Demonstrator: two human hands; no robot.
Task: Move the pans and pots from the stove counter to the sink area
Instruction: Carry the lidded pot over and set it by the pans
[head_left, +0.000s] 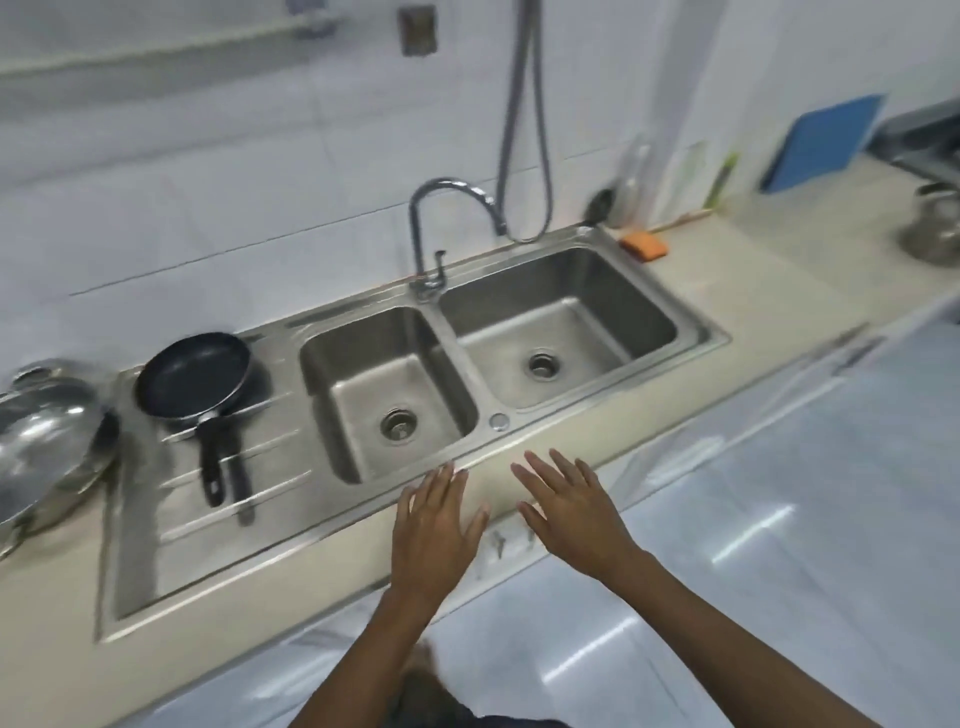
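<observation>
A black frying pan (195, 375) lies on the steel drainboard (171, 561) left of the double sink (387, 387), its handle pointing toward me. A shiny steel pot or lid (44, 436) rests at the far left edge of the counter. At the far right a steel kettle-like pot (935, 223) stands on the counter. My left hand (434, 530) and my right hand (569, 512) hover flat, fingers spread, over the counter's front edge before the sink. Both hold nothing.
A curved faucet (441, 218) stands behind the sink, with a hose (522, 130) hanging on the tiled wall. An orange sponge (644, 244) lies by the right basin. A blue board (821, 143) leans at the back right. White floor tiles (779, 545) lie below.
</observation>
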